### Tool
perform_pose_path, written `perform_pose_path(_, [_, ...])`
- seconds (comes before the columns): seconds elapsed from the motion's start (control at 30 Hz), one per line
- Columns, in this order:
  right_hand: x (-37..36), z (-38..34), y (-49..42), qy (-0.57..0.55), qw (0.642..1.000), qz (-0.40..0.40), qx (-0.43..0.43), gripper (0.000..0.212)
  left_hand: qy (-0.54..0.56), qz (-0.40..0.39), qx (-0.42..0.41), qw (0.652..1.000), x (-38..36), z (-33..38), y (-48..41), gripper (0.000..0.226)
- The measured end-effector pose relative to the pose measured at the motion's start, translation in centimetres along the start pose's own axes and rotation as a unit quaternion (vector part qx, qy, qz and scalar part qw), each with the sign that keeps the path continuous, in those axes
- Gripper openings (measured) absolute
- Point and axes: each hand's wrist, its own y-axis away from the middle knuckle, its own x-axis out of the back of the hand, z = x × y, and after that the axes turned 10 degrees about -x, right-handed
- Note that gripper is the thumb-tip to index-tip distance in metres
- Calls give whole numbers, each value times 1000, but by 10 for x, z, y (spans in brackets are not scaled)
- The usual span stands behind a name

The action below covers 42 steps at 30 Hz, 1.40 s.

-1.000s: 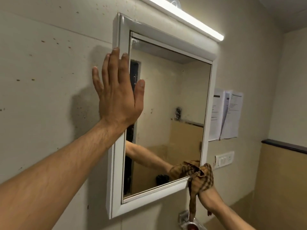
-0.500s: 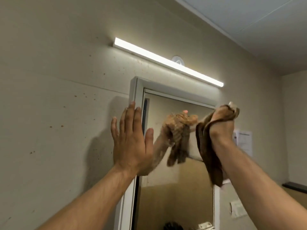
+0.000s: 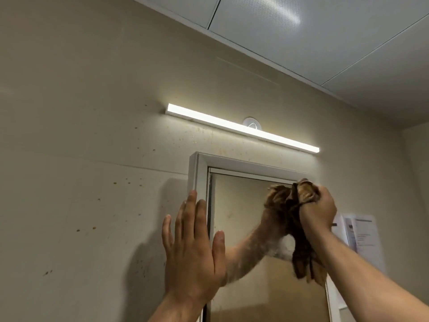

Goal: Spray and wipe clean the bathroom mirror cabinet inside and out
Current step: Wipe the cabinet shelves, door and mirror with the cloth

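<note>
A beige wall [image 3: 81,182] carries a white mirror cabinet [image 3: 243,162], a long lamp [image 3: 241,127] and some papers [image 3: 362,233].
The wall has small brown spots [image 3: 115,182], most of them to the left of the cabinet and under the lamp. The lamp is lit and sits just above the cabinet's top edge, with a small round white fitting [image 3: 251,122] behind its upper side. The printed papers hang on the wall to the right of the cabinet. A left hand [image 3: 192,259] lies flat, fingers straight, over the cabinet's left frame edge and the wall beside it.
</note>
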Motion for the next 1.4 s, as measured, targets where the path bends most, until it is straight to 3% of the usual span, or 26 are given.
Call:
perform_pose_path(0.1, [3, 12, 1, 93, 973, -98, 185, 31, 2, 0, 2, 1000, 0, 1, 0, 66])
perform_pose_path(0.17, [1, 19, 6, 165, 968, -98, 161, 41, 4, 2, 3, 1000, 1, 2, 0, 66])
perform_pose_path(0.23, [-13, 11, 27, 214, 971, -87, 63, 44, 13, 4, 7, 1000, 3, 3, -1, 65])
perform_pose_path(0.3, [-37, -5, 61, 262, 957, -99, 77, 47, 19, 8, 8, 1000, 2, 4, 0, 65])
perform_pose_path(0.37, [-54, -11, 86, 221, 937, -144, 229, 64, 34, 13, 6, 999, 3, 3, -1, 66])
perform_pose_path(0.43, [-48, -11, 76, 223, 873, -197, 387, 73, 52, 18, 4, 998, 3, 4, -1, 67])
perform_pose_path(0.47, [-44, -10, 63, 243, 854, -199, 415, 74, 60, 18, -1, 998, 3, 3, 0, 67])
perform_pose_path(0.5, [-42, -8, 48, 269, 861, -180, 392, 73, 69, 19, -5, 997, 3, 3, 1, 68])
perform_pose_path(0.53, [-41, -9, 36, 284, 897, -145, 305, 71, 79, 22, -12, 997, 2, 3, 1, 69])
perform_pose_path(0.57, [-44, -14, 31, 286, 938, -100, 170, 70, 92, 26, -18, 995, 1, 2, 2, 69])
perform_pose_path(0.6, [-50, -22, 32, 287, 956, -56, 34, 69, 107, 37, -21, 993, 0, 2, 2, 70])
perform_pose_path(0.63, [-59, -36, 41, 305, 950, -39, -54, 65, 128, 52, -25, 990, -1, 1, 2, 70])
perform_pose_path(0.67, [-67, -49, 57, 326, 941, -39, -81, 62, 156, 68, -28, 985, -1, 0, 3, 69])
perform_pose_path(0.7, [-75, -61, 74, 341, 938, -42, -40, 64, 189, 89, -30, 978, -1, -2, 4, 68])
perform_pose_path(0.77, [-87, -65, 103, 286, 935, -102, 184, 59, 252, 125, -26, 959, -1, -3, 5, 67])
perform_pose_path(0.83, [-84, -65, 119, 207, 876, -201, 386, 64, 296, 145, -12, 944, 0, -4, 5, 68])
perform_pose_path(0.87, [-79, -66, 118, 197, 841, -243, 441, 68, 309, 148, -5, 939, 1, -4, 5, 69])
perform_pose_path(0.97, [-52, -46, 95, 225, 752, -326, 526, 67, 308, 137, 5, 941, 1, -4, 5, 71])
perform_pose_path(1.1, [-6, -10, 75, 303, 680, -332, 579, 64, 262, 131, 10, 956, 2, -2, 6, 71])
perform_pose_path(1.13, [-5, -12, 71, 328, 693, -306, 564, 67, 259, 133, 17, 957, 2, -2, 6, 70])
perform_pose_path(1.17, [-12, -20, 72, 352, 732, -264, 520, 69, 255, 134, 22, 957, 3, -1, 6, 70])
perform_pose_path(1.23, [-40, -58, 81, 317, 861, -192, 348, 68, 243, 135, 21, 960, 4, -1, 4, 71])
perform_pose_path(1.27, [-56, -79, 90, 268, 900, -191, 285, 65, 237, 137, 20, 962, 4, -1, 4, 71])
perform_pose_path(1.3, [-69, -94, 102, 231, 906, -202, 292, 62, 233, 140, 19, 962, 4, -1, 4, 71])
perform_pose_path(1.4, [-86, -94, 126, 227, 804, -274, 476, 61, 232, 155, 19, 960, 6, -3, 4, 62])
